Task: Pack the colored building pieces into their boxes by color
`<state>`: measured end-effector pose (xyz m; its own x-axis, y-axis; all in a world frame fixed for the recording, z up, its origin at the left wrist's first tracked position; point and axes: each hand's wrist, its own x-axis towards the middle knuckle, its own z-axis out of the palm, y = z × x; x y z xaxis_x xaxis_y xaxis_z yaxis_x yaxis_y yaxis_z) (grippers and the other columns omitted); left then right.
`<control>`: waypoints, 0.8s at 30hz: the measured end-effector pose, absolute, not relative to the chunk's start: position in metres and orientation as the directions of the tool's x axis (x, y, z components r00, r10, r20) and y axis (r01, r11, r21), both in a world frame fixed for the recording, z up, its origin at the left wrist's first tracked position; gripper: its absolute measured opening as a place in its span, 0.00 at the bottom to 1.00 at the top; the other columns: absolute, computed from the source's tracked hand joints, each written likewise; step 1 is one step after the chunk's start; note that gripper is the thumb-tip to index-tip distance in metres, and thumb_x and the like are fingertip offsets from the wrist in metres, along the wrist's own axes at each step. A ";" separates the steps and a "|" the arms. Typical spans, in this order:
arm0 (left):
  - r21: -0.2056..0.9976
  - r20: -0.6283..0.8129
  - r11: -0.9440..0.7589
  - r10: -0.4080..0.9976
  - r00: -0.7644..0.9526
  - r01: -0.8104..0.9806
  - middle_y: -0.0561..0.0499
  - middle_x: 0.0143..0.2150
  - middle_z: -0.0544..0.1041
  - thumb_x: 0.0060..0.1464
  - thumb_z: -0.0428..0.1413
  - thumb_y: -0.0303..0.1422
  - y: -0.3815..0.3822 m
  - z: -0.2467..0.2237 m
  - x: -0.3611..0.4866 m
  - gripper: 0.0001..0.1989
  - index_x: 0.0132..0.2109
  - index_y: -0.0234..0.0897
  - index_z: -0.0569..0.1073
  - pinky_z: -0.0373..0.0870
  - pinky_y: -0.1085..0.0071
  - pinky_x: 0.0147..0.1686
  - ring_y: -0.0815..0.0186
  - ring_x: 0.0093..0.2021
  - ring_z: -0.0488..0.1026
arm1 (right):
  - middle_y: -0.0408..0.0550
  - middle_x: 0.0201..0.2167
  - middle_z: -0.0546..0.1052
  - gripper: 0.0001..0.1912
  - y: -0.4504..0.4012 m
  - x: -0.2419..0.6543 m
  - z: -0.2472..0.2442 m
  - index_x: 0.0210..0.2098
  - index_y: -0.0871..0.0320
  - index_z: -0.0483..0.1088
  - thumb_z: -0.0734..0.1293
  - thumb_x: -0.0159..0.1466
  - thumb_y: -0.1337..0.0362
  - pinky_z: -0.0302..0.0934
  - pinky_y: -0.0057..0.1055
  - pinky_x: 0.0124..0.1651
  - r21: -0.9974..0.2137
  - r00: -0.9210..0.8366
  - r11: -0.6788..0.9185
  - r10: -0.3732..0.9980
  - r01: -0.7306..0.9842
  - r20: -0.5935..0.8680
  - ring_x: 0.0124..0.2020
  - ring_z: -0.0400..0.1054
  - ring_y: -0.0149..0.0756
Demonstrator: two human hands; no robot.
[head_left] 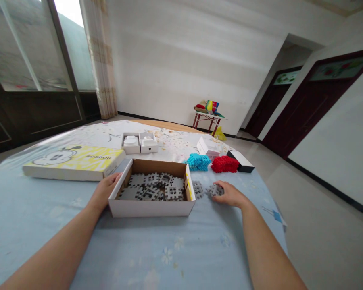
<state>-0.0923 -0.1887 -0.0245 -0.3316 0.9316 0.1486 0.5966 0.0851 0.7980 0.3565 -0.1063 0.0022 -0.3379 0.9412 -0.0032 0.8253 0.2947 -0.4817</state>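
Floral fabric (133,245) covered the bench (166,124). An open cardboard box (151,209), white outside and brown inside, contained grey, notched tiles (172,192). Behind it, two small white boxes (130,150) held white contents (131,140). The left hand (105,188) lay against the cardboard box's left wall; whether it gripped could not be determined. The right hand (232,194) pinched a grey notched cluster (214,191) right of the box, near knobbly blue (198,162) and red stacks (225,164).
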 end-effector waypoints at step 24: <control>0.786 0.232 0.002 0.926 -0.297 0.619 0.52 0.25 0.72 0.48 0.42 0.48 -0.191 -0.019 -0.085 0.24 0.34 0.33 0.72 0.63 0.72 0.30 0.61 0.31 0.68 | 0.53 0.45 0.70 0.29 -0.119 0.170 0.079 0.51 0.59 0.63 0.67 0.53 0.53 0.60 0.35 0.46 -0.506 -0.580 0.688 0.720 0.520 0.382 0.41 0.67 0.36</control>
<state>-0.0849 -0.1912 -0.0192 -0.2973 0.9262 0.2318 0.6188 0.0021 0.7855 0.1697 -0.1187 0.0787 -0.5796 0.7200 0.3818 0.5205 0.6875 -0.5064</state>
